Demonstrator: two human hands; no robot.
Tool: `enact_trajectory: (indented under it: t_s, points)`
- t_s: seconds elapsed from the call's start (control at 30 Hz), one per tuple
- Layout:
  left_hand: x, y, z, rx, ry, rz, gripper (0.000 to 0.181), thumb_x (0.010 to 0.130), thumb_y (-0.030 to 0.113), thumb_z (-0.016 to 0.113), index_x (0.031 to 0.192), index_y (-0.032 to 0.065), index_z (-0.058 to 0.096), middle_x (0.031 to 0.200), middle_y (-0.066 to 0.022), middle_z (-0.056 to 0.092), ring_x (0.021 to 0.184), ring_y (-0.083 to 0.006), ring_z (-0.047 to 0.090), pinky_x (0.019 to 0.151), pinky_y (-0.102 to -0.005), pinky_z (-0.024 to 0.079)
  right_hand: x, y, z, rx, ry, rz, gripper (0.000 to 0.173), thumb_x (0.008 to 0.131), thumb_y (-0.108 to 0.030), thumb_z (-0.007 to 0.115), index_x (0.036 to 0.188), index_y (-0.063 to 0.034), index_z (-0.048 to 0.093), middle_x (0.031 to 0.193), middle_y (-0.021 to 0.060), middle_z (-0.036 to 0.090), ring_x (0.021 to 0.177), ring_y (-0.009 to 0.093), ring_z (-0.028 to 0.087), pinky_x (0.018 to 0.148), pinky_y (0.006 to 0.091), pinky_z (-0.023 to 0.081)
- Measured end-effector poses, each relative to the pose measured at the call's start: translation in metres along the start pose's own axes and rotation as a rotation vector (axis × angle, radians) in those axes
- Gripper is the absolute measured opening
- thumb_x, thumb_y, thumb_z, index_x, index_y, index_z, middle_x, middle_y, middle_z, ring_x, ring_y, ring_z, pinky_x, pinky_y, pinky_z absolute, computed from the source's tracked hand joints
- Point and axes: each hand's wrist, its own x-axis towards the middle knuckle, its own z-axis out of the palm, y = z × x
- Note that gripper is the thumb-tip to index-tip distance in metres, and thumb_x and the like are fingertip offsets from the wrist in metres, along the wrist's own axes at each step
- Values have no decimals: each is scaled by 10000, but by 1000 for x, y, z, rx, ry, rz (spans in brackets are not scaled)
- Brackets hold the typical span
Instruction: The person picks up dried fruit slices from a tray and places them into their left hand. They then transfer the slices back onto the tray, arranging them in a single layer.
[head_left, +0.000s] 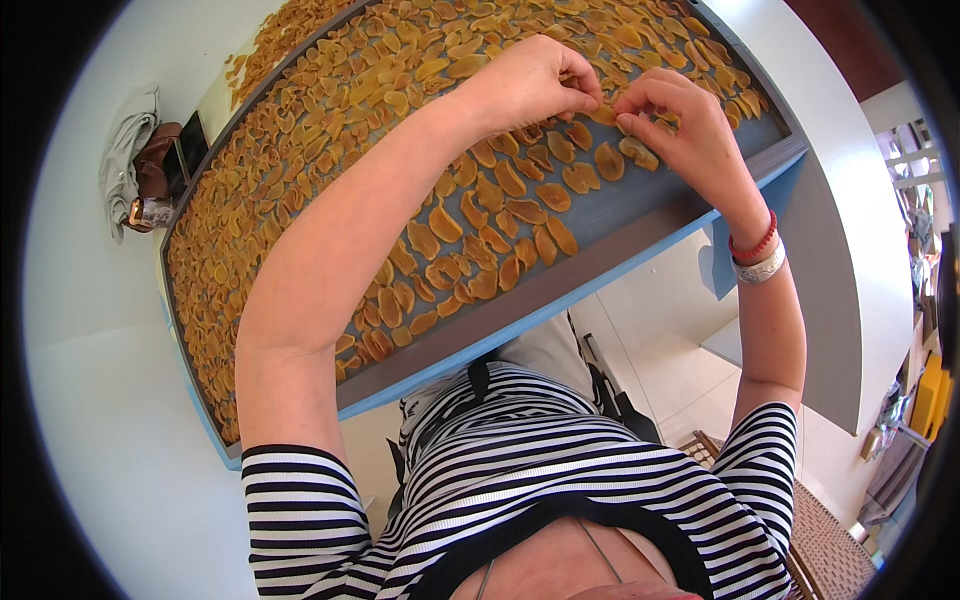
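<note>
A wide framed tray (517, 300) with a grey-blue mesh bottom lies before me, covered with amber-brown dried slices (444, 223), perhaps of a root or fruit. Over its right part, my left hand (559, 86) pinches the left side of one orange slice (602, 114) between thumb and fingers. The thumb and forefinger of my right hand (667, 112) are at the right side of that same slice. Just below the fingertips lie a pale curled slice (638, 153) and a round slice (609, 161), apart from each other. My forearm hides some slices at the left.
Beyond the tray's far left edge lies a heap of more slices (289, 34). A brown pouch (156, 154), a grey cloth (129, 161) and a dark flat device (193, 144) sit left of the tray. A white curved panel (847, 225) borders the right side; a woven seat (825, 532) stands lower right.
</note>
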Motion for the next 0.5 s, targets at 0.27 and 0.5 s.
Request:
enact_trajectory:
  t_s: [0.27,0.5]
  points:
    - [4,-1,2,149,7,67,98,905,88,686,956,21,736,776,-6,670,693,-74,591,644,-257,492,-4,0,6,-43,18,25,100,864,-98,745,882,-16,690,857,68,638,847,211,613,720,330,504]
    - [6,-7,4,252,45,91,116,895,99,695,970,28,749,813,-36,719,727,-91,646,672,-263,522,-5,-4,9,-44,20,46,101,840,-91,756,870,-14,697,838,73,639,834,213,615,740,337,507]
